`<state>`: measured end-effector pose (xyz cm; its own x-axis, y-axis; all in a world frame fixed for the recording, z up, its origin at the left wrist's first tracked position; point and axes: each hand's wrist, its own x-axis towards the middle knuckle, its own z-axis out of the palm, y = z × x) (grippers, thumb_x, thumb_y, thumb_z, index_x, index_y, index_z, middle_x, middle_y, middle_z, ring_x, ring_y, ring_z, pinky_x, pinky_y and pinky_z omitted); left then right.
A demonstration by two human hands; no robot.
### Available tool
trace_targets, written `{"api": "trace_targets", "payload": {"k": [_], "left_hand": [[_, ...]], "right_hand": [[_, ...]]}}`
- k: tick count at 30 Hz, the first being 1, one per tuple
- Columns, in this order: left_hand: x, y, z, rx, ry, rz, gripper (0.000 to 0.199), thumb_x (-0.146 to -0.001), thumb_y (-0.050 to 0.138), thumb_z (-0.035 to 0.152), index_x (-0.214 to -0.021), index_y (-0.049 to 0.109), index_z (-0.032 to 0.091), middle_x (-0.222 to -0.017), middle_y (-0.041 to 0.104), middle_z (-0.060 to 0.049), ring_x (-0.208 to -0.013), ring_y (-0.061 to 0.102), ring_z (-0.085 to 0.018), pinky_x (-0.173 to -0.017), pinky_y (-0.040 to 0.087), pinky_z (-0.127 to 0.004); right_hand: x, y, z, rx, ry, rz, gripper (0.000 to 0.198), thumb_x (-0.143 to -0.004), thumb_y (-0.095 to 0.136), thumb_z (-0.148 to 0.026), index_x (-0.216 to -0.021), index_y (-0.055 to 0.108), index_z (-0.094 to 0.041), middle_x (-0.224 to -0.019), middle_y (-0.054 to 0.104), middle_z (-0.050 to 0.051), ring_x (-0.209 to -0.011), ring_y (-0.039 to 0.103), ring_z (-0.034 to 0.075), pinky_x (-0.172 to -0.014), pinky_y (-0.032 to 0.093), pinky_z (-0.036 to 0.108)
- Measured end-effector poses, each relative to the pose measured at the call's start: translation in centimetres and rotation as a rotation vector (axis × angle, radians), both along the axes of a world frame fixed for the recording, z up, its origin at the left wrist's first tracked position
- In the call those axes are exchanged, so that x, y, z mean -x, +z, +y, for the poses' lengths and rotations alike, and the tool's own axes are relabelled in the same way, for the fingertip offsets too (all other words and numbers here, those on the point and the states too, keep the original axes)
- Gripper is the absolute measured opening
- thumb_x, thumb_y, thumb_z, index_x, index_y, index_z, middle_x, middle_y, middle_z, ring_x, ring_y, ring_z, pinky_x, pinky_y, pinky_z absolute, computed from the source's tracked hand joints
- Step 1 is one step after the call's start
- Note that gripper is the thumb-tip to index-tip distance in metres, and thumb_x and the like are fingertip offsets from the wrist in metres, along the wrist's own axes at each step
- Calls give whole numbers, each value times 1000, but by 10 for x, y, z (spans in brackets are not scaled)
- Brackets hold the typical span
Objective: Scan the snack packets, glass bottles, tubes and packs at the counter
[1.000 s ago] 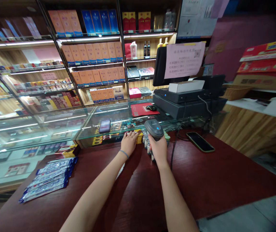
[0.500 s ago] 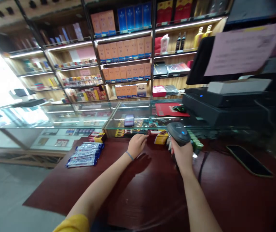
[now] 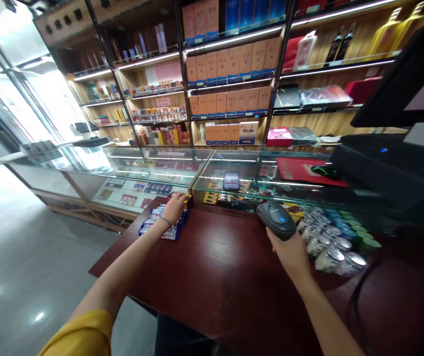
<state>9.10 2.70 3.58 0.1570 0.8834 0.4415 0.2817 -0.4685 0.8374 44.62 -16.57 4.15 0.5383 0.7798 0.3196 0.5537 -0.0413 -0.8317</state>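
At the left end of the dark red table, my left hand reaches over a small stack of red and yellow packets. Its fingers are stretched out and lie at the packets, which they partly cover; I see nothing lifted in them. Just below that wrist, blue and white wrapped packets lie spread in a pile. My right hand is wrapped around the handle of a black barcode scanner with a blue light, held above the table. Behind the scanner, yellow packets are partly hidden.
Several clear jars with silver lids stand to the right, beside green-topped containers. A glass display counter runs behind the table, with a small screen device and a red mat. A black monitor is at right.
My left hand has moved left, from the middle of the table to the red and yellow packets. My right hand still holds the scanner. The view has turned and shifted, showing more jars.
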Motion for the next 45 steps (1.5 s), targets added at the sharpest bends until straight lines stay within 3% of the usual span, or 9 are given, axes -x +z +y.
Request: {"api": "trace_targets", "payload": {"k": [7,13,20,24,28,32,35,39,45], "left_hand": [[25,-10,29,-62,20,138,35,-62,69,2,-90,71,23,-107,62,-11,-112,56,-26,-115,33,-44],[23,-18,34,-3,84,-16,22,-70,72,9,-83,69,26,-90,67,-8,-94,61,-23,-103,44,-36],[25,-13,29,-115,124,918,28,-89,59,15,-113,66,29,-117,68,-7,-107,64,-24,-91,48,-33],[21,-10,15,-201,224,996,32,-94,50,13,-123,58,24,-114,69,-10,-109,64,-24,-90,48,-32],[4,-12,-4,-268,284,722,29,-96,48,18,-123,59,23,-110,70,-11,-107,65,-25,-93,47,-34],[-41,-14,-28,-291,276,172,23,-95,53,22,-116,61,24,-115,69,-9,-110,64,-25,-98,47,-37],[-86,-20,-48,-91,265,-295,22,-88,64,27,-109,60,23,-102,68,-7,-94,66,-21,-87,52,-33],[-134,-35,-71,314,48,-829,32,-84,70,34,-108,53,22,-103,66,-5,-86,66,-17,-77,57,-32],[-146,-58,-84,586,-78,-1150,34,-81,74,20,-102,47,22,-103,67,-3,-89,69,-15,-88,58,-41]], "right_hand": [[10,-15,0,99,73,-24,54,-73,65,-55,-111,68,-17,-76,74,12,-67,69,30,-63,48,36],[15,-20,3,109,104,-48,58,-72,63,-56,-113,67,-16,-75,74,12,-64,69,30,-59,48,35],[15,-19,2,121,138,-69,62,-74,62,-57,-119,65,-15,-84,76,14,-70,70,31,-62,49,35],[13,-21,2,112,134,-64,63,-75,62,-56,-122,64,-15,-90,76,14,-76,72,32,-65,50,36],[14,-23,3,76,134,-56,59,-75,64,-54,-120,64,-16,-92,77,13,-85,73,33,-69,52,36],[16,-22,3,30,117,-80,58,-75,64,-51,-121,64,-17,-97,76,14,-97,72,34,-74,53,36],[17,-22,2,36,111,-105,57,-75,64,-49,-124,62,-18,-99,76,14,-101,71,34,-77,53,36],[18,-18,1,69,108,-120,49,-76,63,-47,-117,61,-20,-96,76,13,-101,71,33,-78,53,37],[23,-10,-3,191,132,-212,37,-79,62,-43,-111,56,-26,-89,75,7,-91,72,32,-67,48,31]]}}
